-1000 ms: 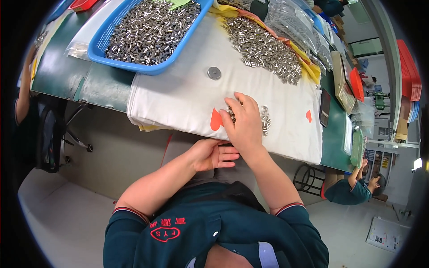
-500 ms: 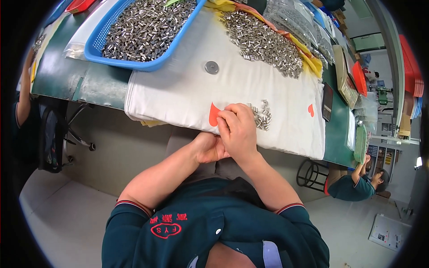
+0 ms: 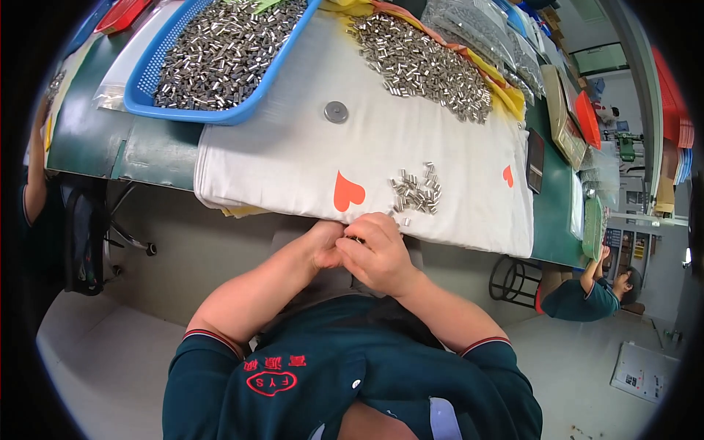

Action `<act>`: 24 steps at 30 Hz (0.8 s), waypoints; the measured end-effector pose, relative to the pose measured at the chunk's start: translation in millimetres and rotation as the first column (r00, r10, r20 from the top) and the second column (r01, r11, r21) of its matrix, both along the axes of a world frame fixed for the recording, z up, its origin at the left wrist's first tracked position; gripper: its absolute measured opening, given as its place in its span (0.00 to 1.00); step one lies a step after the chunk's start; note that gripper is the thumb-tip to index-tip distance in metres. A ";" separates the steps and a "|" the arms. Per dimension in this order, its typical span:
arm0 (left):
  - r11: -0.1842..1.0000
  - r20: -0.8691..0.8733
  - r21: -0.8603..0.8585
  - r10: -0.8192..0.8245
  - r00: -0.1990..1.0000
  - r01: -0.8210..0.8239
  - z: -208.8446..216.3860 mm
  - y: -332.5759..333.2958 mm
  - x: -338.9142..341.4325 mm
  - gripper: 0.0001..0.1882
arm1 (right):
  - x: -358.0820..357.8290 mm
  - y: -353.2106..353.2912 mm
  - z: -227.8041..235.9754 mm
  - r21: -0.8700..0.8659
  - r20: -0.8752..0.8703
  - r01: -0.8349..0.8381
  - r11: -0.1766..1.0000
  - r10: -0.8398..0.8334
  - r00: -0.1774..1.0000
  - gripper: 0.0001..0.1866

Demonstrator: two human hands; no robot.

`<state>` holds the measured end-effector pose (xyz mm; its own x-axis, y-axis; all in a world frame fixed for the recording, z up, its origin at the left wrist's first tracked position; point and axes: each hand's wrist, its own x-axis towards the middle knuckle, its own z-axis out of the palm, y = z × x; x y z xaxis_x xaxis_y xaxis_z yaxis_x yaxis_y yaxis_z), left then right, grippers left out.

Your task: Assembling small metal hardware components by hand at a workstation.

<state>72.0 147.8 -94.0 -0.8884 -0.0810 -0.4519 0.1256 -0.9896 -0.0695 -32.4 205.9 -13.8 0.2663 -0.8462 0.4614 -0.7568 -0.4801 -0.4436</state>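
Evidently unfinished: right hand curls against left hand, grip unclear; small metal pile, large heap remain; done share unclear.

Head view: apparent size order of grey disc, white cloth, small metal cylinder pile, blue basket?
1. White cloth
2. Blue basket, partly out of frame
3. Small metal cylinder pile
4. Grey disc

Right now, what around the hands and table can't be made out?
Left hand: most of its fingers, hidden behind the right hand, head view.
What the hands hold, if anything: covered by the curled fingers, head view.
Loose metal cylinders: too small in the head view to show any fine surface flaws.
Blue basket: far end cut off by the head view's top edge.
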 end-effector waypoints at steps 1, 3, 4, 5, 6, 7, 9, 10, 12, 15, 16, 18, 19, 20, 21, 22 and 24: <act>1.000 -0.002 0.008 -0.011 1.000 0.011 9.4 0.0 -1.3 0.22 | 0.2 1.3 -0.1 0.000 0.027 -0.075 0.997 0.075 0.997 0.12; 0.998 -0.079 0.059 -0.017 0.997 0.022 37.8 -6.2 -3.3 0.23 | -0.7 3.3 1.3 0.027 -0.007 -0.106 0.994 0.106 0.994 0.13; 0.998 -0.114 0.055 -0.002 0.993 0.009 37.7 -8.0 -1.8 0.23 | 1.2 2.4 3.0 0.020 -0.018 -0.128 0.992 0.128 0.992 0.13; 0.998 -0.111 0.065 -0.003 0.994 0.010 30.8 -6.1 -2.7 0.23 | 3.6 2.5 5.4 0.014 -0.029 -0.150 0.989 0.150 0.988 0.13; 0.998 -0.058 0.062 0.007 0.998 -0.003 19.2 -2.1 -5.1 0.23 | 3.6 6.3 11.3 0.032 -0.017 -0.145 0.989 0.145 0.989 0.13; 0.998 -0.005 0.058 0.018 1.000 -0.018 11.8 -0.8 -7.2 0.23 | -1.0 12.0 12.4 0.040 -0.013 -0.144 0.989 0.144 0.989 0.13; 0.984 -0.299 0.179 0.068 0.952 -0.015 7.3 -3.8 -0.6 0.23 | -13.8 25.7 16.8 0.015 0.053 0.182 0.983 -0.183 0.982 0.12; 0.994 -0.190 0.107 0.013 0.982 0.008 17.9 -5.5 -5.5 0.23 | -24.7 31.9 15.3 0.022 0.072 0.313 0.949 -0.314 0.947 0.11; 0.998 -0.069 0.040 -0.040 0.997 0.043 33.0 -6.5 -9.9 0.23 | -38.3 41.1 12.5 0.036 0.094 0.442 0.896 -0.443 0.892 0.11; 0.997 -0.010 -0.012 -0.072 0.997 0.072 34.3 -6.8 -9.9 0.23 | -42.5 39.4 12.4 0.045 0.070 0.494 0.868 -0.496 0.865 0.11; 0.997 0.003 -0.030 -0.068 0.998 0.068 33.1 -7.0 -9.5 0.23 | -40.9 32.8 17.2 0.069 0.012 0.500 0.863 -0.502 0.865 0.11; 0.997 0.030 -0.054 -0.061 0.998 0.063 32.9 -7.0 -8.1 0.22 | -38.2 27.7 17.0 0.092 -0.045 0.510 0.855 -0.508 0.860 0.11; 0.996 0.032 -0.057 -0.063 0.997 0.065 33.8 -6.7 -8.7 0.22 | -37.1 26.4 14.9 0.086 -0.046 0.485 0.870 -0.482 0.875 0.11; 0.996 0.034 -0.061 -0.060 0.998 0.062 34.6 -6.3 -9.2 0.22 | -36.0 25.8 13.7 0.081 -0.047 0.457 0.886 -0.455 0.889 0.11; 0.996 0.037 -0.065 -0.056 0.998 0.059 35.5 -5.9 -9.4 0.22 | -34.4 27.3 13.7 0.079 -0.044 0.457 0.886 -0.455 0.889 0.11; 0.996 0.039 -0.067 -0.053 0.998 0.056 37.7 -5.4 -10.2 0.22 | -33.1 30.0 13.5 0.087 -0.032 0.376 0.922 -0.375 0.927 0.11; 0.995 0.135 -0.080 -0.047 0.990 0.058 43.2 -4.9 -11.6 0.21 | -32.0 28.9 13.4 0.092 -0.016 0.288 0.953 -0.288 0.958 0.12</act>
